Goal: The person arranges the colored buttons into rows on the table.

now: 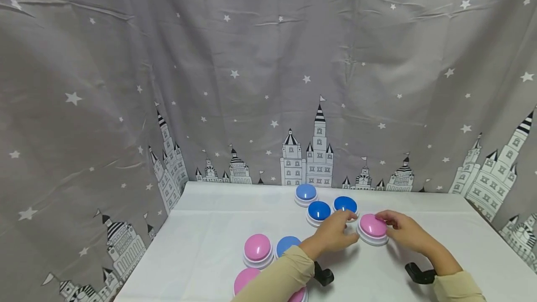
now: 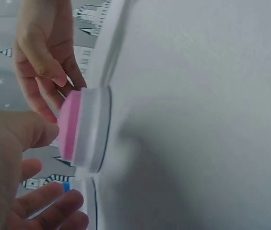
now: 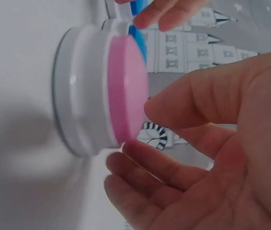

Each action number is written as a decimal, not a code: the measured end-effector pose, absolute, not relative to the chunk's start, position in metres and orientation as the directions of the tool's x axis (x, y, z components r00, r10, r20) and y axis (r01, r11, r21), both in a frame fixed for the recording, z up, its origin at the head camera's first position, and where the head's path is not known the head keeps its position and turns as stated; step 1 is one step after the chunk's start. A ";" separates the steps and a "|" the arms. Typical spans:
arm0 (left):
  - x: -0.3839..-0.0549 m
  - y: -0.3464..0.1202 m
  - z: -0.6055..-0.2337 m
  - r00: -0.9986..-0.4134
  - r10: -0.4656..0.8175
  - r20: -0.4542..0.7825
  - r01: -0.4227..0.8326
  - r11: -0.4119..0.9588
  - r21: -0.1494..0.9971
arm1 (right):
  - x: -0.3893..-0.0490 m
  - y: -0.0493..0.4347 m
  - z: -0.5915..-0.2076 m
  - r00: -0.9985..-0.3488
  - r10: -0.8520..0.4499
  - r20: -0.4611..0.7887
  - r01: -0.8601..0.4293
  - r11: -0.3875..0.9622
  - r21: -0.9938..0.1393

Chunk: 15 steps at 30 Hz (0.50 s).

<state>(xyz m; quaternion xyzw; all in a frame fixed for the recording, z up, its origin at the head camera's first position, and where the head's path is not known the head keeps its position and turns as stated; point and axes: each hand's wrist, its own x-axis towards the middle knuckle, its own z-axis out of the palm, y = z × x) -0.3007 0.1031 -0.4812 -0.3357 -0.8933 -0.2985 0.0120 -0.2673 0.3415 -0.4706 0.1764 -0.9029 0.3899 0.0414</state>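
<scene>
A pink dome push button (image 1: 373, 225) on a round white base sits on the white tabletop between the two hands. My right hand (image 1: 406, 233) is at its right side, thumb and fingers loosely bent; in the right wrist view the fingertips (image 3: 137, 149) lie close to the dome's edge, and whether they touch it I cannot tell. My left hand (image 1: 337, 231) hovers to the left of this button, fingers apart and holding nothing. Just beyond the left hand stands a dark blue button (image 1: 345, 203), partly covered by its fingers in the head view.
Another dark blue button (image 1: 319, 210) and a lighter blue one (image 1: 306, 192) stand farther back. Left of the left forearm are a pink button (image 1: 257, 247), a light blue button (image 1: 287, 244) and more pink ones, partly hidden by the sleeve. A grey castle-print curtain (image 1: 251, 83) hangs behind.
</scene>
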 end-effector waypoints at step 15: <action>-0.309 0.142 -0.503 -0.798 0.534 0.278 0.597 0.641 0.483 | -0.273 0.351 -0.482 -0.955 -0.266 0.134 -0.269 0.574 -0.773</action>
